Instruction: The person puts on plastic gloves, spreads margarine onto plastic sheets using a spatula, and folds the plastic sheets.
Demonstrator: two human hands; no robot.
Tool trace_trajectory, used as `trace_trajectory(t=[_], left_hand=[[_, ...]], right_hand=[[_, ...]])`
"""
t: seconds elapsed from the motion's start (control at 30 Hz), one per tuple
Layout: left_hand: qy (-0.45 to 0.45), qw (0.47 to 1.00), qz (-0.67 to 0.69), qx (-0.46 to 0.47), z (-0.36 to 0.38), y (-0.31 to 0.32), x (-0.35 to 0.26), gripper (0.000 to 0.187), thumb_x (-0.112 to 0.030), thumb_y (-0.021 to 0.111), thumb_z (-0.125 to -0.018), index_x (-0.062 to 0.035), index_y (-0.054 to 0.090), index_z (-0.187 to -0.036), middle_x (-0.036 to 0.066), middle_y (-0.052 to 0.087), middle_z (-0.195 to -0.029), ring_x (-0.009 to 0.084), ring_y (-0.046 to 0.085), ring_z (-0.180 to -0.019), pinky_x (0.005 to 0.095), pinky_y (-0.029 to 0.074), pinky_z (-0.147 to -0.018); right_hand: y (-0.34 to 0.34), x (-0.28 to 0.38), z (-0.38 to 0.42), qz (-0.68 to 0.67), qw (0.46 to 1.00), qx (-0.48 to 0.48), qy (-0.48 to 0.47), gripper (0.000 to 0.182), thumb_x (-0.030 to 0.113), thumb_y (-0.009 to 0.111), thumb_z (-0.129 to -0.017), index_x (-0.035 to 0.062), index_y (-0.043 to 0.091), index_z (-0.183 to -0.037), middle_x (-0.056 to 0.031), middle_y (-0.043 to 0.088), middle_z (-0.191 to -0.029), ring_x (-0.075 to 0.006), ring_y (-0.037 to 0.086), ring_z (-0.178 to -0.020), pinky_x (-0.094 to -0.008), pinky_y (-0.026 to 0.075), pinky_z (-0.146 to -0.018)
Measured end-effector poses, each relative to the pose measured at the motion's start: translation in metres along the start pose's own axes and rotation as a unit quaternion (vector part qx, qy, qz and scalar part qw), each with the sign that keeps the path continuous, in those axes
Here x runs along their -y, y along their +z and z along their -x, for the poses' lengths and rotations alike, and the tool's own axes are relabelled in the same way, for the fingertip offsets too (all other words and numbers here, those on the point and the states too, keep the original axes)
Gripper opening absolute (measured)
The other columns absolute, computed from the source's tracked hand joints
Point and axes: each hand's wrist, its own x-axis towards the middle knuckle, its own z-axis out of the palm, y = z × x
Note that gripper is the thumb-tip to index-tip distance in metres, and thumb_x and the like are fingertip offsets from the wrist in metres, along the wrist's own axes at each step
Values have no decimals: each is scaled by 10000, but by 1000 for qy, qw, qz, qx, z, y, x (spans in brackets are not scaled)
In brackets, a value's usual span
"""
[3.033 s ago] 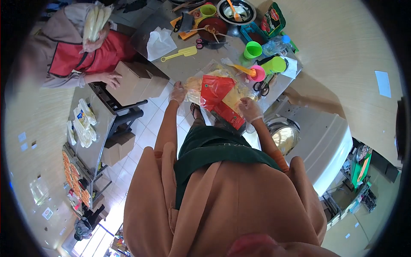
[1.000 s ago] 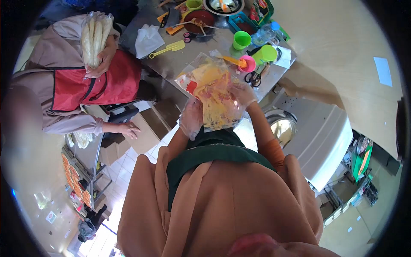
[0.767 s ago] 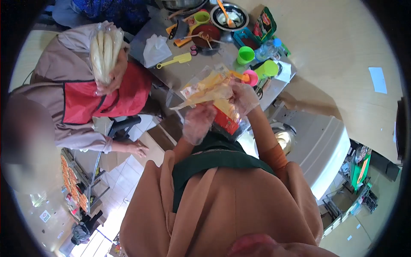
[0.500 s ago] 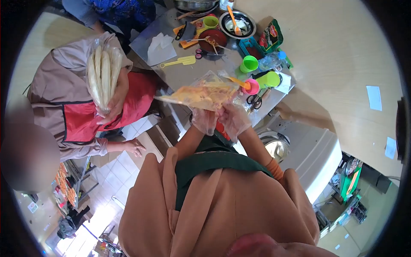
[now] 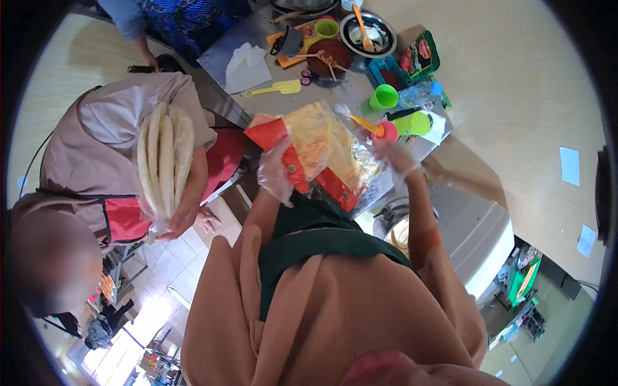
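Note:
A clear plastic bag with red printed bands (image 5: 315, 145) and pale yellow food inside hangs in front of me, over the table's near edge. My left hand (image 5: 277, 175), in a thin clear glove, is closed on the bag's left side beside a red band. My right hand (image 5: 397, 158), gloved the same way, is apart from the bag on its right, just below a pink cup (image 5: 387, 131). Motion smears its fingers. An orange-handled utensil (image 5: 367, 124) leans in the pink cup.
On the metal table (image 5: 222, 61) stand green cups (image 5: 384, 97), a water bottle (image 5: 417, 94), a steel bowl (image 5: 352, 32) and a yellow spatula (image 5: 277, 88). At left a person holds bagged long pale rolls (image 5: 166, 157). A white appliance (image 5: 473, 225) stands at right.
The bag has turned from edge-on to broadside, showing its red bands. My right hand has left it and moved right and up; my left hand has shifted left with its side of the bag.

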Motion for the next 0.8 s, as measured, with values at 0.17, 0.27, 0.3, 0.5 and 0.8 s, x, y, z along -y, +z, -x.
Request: trace_trajectory(t=[0.17,0.27,0.3,0.5,0.8], left_hand=[[-199,896,394,-45,10,5,-69,479,-248,615,-829,-49,500,-1250,127,613,-1159,300,621,-1021,454,522,-882],[-209,888,408,-47,16,0,-76,510,-220,610,-812,-44,487,-1274,135,607,-1179,316,610,-1048,472,509,-901],[-212,885,413,-46,18,-2,-73,514,-197,613,-805,-34,484,-1275,141,606,-1177,318,609,-1047,475,504,-907],[-286,853,432,-60,29,-10,-38,532,-159,602,-786,-14,476,-1282,164,594,-1199,336,596,-1071,487,480,-940],[-302,877,360,-104,29,-19,-8,448,-139,615,-774,25,528,-1182,166,620,-1110,310,623,-997,438,499,-917]], right_hand=[[-26,28,-78,309,915,-72,-248,234,184,463,-915,93,573,-1100,-98,641,-970,-246,635,-839,-346,500,-726],[5,48,-146,-122,985,88,-86,230,174,468,-890,95,560,-1086,-114,607,-1022,-273,603,-928,-363,487,-794],[13,41,-182,187,939,64,-283,211,170,485,-881,74,563,-1051,-127,612,-1013,-288,608,-918,-370,494,-787],[94,94,-274,551,780,51,-291,194,153,580,-804,5,617,-924,-180,654,-868,-346,648,-806,-421,518,-743],[153,100,-356,594,772,76,-212,262,107,537,-849,17,625,-1078,-188,656,-1064,-338,651,-972,-397,539,-779]])
